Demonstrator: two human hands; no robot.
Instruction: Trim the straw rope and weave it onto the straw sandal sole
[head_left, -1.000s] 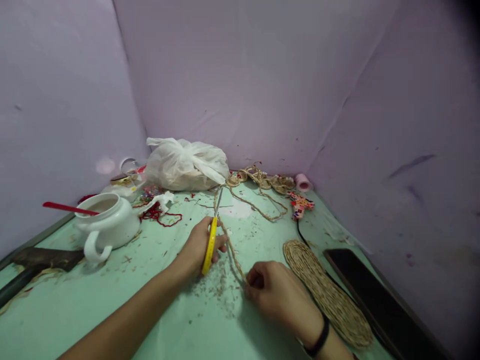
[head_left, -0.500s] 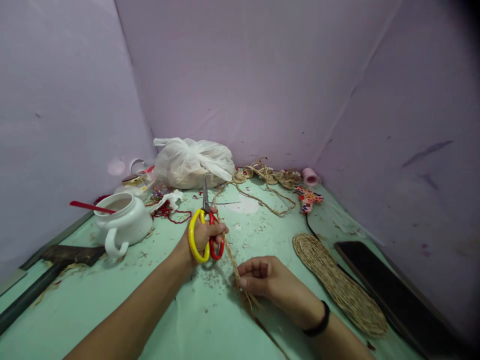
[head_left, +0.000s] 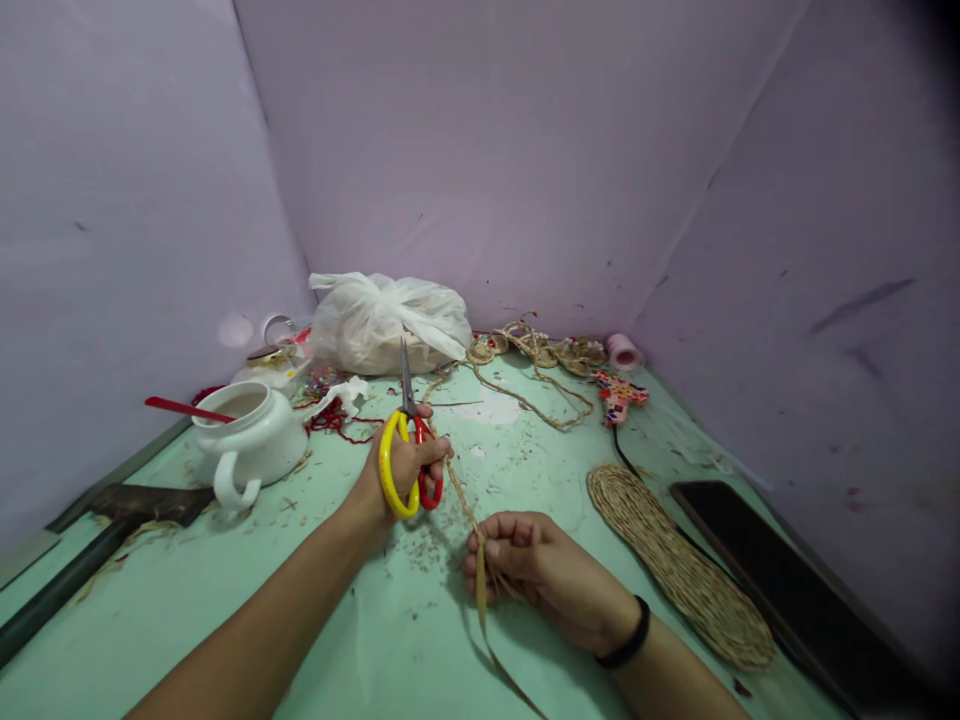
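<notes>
While the left hand point(head_left: 411, 464) grips scissors point(head_left: 407, 388) and cord point(head_left: 460, 493) mid-frame, the right hand point(head_left: 529, 555) its end, I judge slack pinching could unravel it.

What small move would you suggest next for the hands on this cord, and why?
I'd perhaps have the right hand gather the loose strands together, since they splay below its pinch on the cord, while the left hand holds the cord higher up along with the scissors, whose blades point away from those strands.
</notes>
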